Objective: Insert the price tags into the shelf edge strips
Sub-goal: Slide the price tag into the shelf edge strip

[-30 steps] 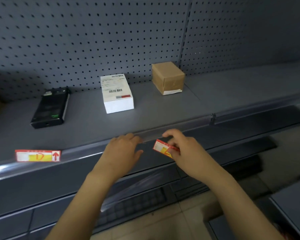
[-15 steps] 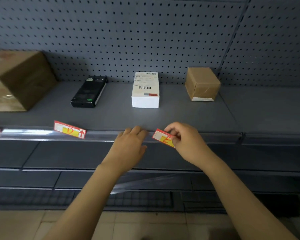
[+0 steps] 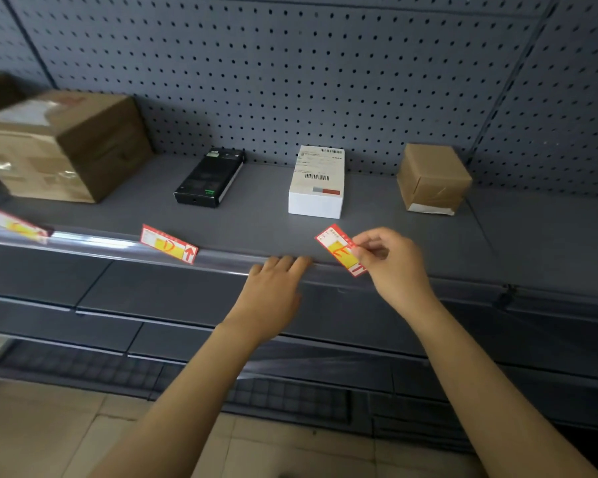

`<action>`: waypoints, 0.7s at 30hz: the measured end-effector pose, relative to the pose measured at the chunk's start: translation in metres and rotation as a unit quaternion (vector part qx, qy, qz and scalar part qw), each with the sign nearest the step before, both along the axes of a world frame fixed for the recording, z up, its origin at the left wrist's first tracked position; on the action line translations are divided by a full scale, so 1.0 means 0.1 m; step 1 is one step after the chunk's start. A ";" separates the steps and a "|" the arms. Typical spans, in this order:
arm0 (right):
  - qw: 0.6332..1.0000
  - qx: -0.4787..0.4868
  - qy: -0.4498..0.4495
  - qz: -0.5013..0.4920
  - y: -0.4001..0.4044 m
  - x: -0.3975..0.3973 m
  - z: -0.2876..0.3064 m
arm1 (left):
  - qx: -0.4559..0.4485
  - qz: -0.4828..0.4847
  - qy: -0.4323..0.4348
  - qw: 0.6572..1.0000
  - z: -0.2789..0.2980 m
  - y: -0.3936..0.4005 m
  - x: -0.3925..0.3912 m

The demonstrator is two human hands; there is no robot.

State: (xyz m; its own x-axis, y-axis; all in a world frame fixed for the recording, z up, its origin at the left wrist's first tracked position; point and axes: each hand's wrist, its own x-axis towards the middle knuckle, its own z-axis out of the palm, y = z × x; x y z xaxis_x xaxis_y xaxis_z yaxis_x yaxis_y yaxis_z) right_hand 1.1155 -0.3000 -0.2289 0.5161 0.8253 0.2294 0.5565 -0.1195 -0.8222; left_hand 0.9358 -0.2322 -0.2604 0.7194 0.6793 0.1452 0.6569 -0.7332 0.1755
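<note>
My right hand (image 3: 390, 267) pinches a red and yellow price tag (image 3: 339, 248) marked with a red letter E, holding it tilted just above the clear shelf edge strip (image 3: 221, 260). The fingertips of my left hand (image 3: 273, 291) rest on the strip's top edge, just left of that tag. A second tag marked D (image 3: 168, 243) sits in the strip further left. A third tag (image 3: 16, 224), blurred, sits in the strip at the far left.
On the grey shelf (image 3: 256, 222) stand a large cardboard box (image 3: 59, 146), a black device (image 3: 209, 177), a white labelled box (image 3: 318, 182) and a small brown box (image 3: 432, 177). A pegboard wall rises behind. Lower shelves and a tiled floor lie below.
The view has swung right to left, bringing the large box and a third tag into sight. My right hand has lifted the E tag and turned it more upright. My left hand stays on the strip.
</note>
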 end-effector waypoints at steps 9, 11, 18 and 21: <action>0.999 0.001 -0.029 0.028 0.07 -0.10 -0.07 | 0.049 0.007 0.014 0.999 -0.01 0.01 0.04; 0.999 0.006 -0.030 0.031 0.08 -0.11 -0.07 | 0.052 0.008 0.016 0.998 0.00 0.01 0.06; 0.999 0.039 -0.023 0.019 0.12 -0.13 -0.06 | 0.057 0.029 0.012 0.998 0.00 -0.03 0.11; 0.999 0.052 -0.014 0.006 0.13 -0.14 -0.06 | 0.050 0.032 0.011 0.998 0.00 -0.05 0.12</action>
